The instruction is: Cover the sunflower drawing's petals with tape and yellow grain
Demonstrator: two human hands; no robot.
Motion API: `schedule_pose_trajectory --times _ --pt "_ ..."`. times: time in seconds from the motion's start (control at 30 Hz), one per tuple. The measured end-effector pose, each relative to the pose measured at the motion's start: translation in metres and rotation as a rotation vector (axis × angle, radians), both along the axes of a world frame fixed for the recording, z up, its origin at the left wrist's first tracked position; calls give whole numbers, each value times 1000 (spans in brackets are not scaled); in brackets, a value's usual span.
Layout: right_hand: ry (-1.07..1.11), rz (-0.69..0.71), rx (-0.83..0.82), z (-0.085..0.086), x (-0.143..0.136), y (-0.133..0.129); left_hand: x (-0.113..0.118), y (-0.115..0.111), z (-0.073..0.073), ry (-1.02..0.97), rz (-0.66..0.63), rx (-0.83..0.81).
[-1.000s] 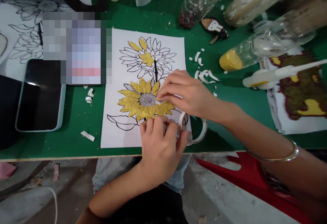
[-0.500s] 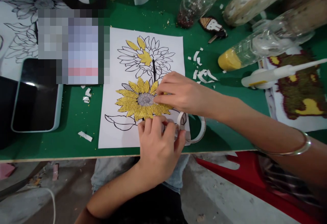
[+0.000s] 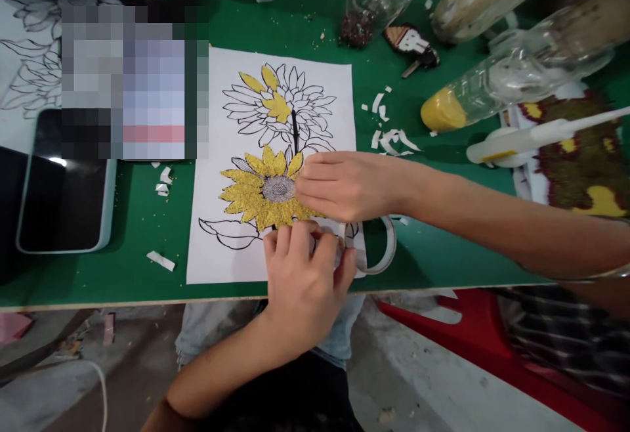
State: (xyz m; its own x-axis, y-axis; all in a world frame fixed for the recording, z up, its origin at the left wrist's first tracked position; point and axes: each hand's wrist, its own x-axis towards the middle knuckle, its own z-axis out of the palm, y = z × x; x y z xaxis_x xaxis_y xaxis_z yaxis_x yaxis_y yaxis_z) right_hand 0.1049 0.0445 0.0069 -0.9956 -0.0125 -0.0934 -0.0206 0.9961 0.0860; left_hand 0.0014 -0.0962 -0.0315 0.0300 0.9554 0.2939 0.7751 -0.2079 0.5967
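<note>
A white sheet (image 3: 221, 264) with two outlined flowers lies on the green table. The lower flower (image 3: 246, 199) has yellow grainy petals and a grey centre; the upper one (image 3: 310, 113) is mostly white with a few yellow petals. My right hand (image 3: 344, 186) rests on the right side of the lower flower, fingers together, and what they may hold is hidden. Just below the flower, my left hand (image 3: 308, 274) has curled fingers on the sheet; its fingertips are partly hidden. A roll of tape (image 3: 388, 245) sits beside it at the sheet's lower right corner.
Paper scraps (image 3: 394, 140) lie right of the sheet. Beyond them are keys (image 3: 411, 44), a bottle with yellow material (image 3: 443, 110) and a white glue bottle (image 3: 516, 143). On the left is a phone (image 3: 69, 182). A red chair (image 3: 472, 333) stands below the table edge.
My right hand has flattened, its fingers now closer together over the petals, and its forearm has swung lower. My left hand has stayed nearly still. The view has shifted slightly.
</note>
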Motion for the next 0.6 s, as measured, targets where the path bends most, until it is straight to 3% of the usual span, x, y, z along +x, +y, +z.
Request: schedule_pose_trajectory --times 0.3,0.6 --pt "-88 132 -53 4 -1 12 0 0 0 4 2 -3" --pt "-97 155 -195 0 -2 21 -1 0 0 14 0 9"
